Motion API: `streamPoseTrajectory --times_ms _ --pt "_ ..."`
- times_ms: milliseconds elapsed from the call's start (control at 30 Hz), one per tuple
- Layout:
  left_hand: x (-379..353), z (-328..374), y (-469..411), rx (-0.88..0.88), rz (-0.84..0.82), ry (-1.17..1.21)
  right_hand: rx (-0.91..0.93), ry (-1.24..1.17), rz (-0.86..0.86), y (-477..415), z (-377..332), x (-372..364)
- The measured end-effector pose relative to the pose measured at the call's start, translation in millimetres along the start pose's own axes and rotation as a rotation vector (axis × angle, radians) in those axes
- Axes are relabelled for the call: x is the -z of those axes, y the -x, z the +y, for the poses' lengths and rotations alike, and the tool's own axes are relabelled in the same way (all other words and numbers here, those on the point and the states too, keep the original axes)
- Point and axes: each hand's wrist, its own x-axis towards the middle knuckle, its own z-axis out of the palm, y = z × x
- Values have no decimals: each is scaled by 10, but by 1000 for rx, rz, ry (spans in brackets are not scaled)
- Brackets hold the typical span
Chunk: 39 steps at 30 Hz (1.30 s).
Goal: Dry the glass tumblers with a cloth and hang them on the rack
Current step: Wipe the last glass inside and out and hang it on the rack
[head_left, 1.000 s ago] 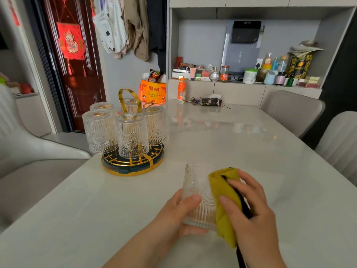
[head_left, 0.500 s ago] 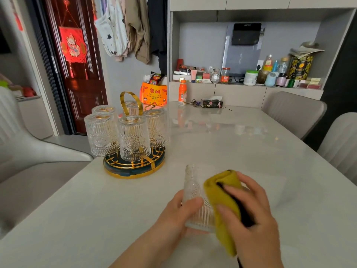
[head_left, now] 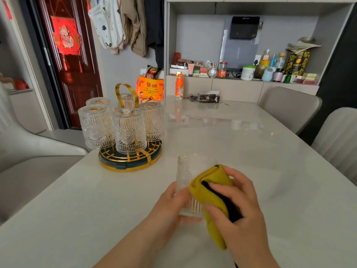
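Observation:
A ribbed glass tumbler (head_left: pixel 186 176) stands above the pale table in front of me. My left hand (head_left: pixel 172 202) grips its lower left side, thumb across the glass. A yellow cloth with a black edge (head_left: pixel 212 192) lies over the tumbler's right side, and my right hand (head_left: pixel 239 206) presses and holds it there with curled fingers. Further left stands the round gold and dark green rack (head_left: pixel 129 161) with a gold loop handle. Several tumblers (head_left: pixel 129 130) hang upside down on it.
The marble table (head_left: pixel 241 144) runs back to an orange bottle (head_left: pixel 179 87), keys and a dark tissue pack (head_left: pixel 209 98). Grey chairs (head_left: pixel 289 107) stand on the right, a pale seat (head_left: pixel 29 151) on the left. A cluttered shelf lies behind.
The tumbler has turned in my hands and risen a little. My right hand with the cloth has slid round its right side. The rack and its glasses have not moved.

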Motion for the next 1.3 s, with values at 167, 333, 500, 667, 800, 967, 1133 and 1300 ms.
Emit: streamPoseTrajectory --times_ms 167,333,500,667,800,967,1133,1300 --pt "-14 -33 27 -2 -20 22 -323 -291 169 -110 74 109" --pt "-8 52 27 3 75 136 -340 -262 -5 -42 64 18" --pt "-36 38 22 -15 88 66 -183 -80 -52 -33 -21 11" --pt "-105 21 91 -26 -55 166 -609 -437 131 -136 50 127" --pt "-101 72 123 -63 -85 154 -721 -509 45 -109 46 117" --pt "-59 81 81 -74 60 134 -656 -559 20 -99 -9 79" --pt "-52 23 3 -53 249 126 -342 -246 20 -29 27 10" --pt "-64 -27 -3 -17 168 85 -132 56 -79 25 3 -36"
